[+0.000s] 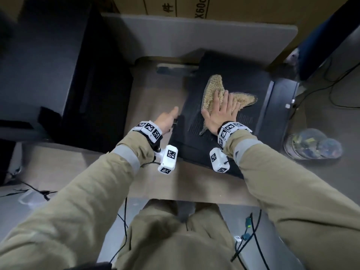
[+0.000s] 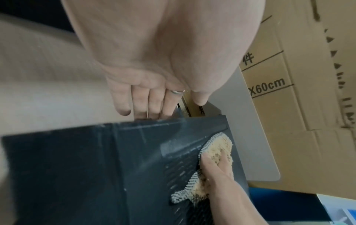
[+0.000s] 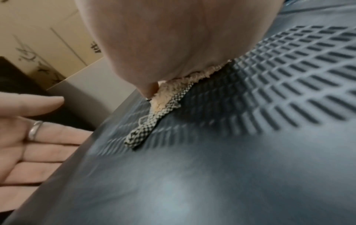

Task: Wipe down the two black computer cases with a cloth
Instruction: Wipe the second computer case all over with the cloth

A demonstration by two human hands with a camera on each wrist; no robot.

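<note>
A black computer case (image 1: 239,82) lies on its side on the floor, vented panel up (image 3: 289,76). A tan fluffy cloth (image 1: 213,88) with a checkered hem is spread on that panel. My right hand (image 1: 222,112) presses flat on the cloth with straight fingers. My left hand (image 1: 167,118) rests with straight fingers against the case's left side (image 2: 77,175), a ring on one finger (image 2: 178,91). A second, taller black case (image 1: 58,65) stands to the left. In the left wrist view the cloth (image 2: 219,150) lies under the right hand (image 2: 217,170).
Cardboard boxes (image 1: 175,6) stand behind a grey board (image 1: 194,34). A clear plastic tub of small items (image 1: 309,143) sits at the right. Cables (image 1: 331,80) trail over the floor at right and near my legs (image 1: 247,236). Wood-look floor (image 1: 155,90) lies between the two cases.
</note>
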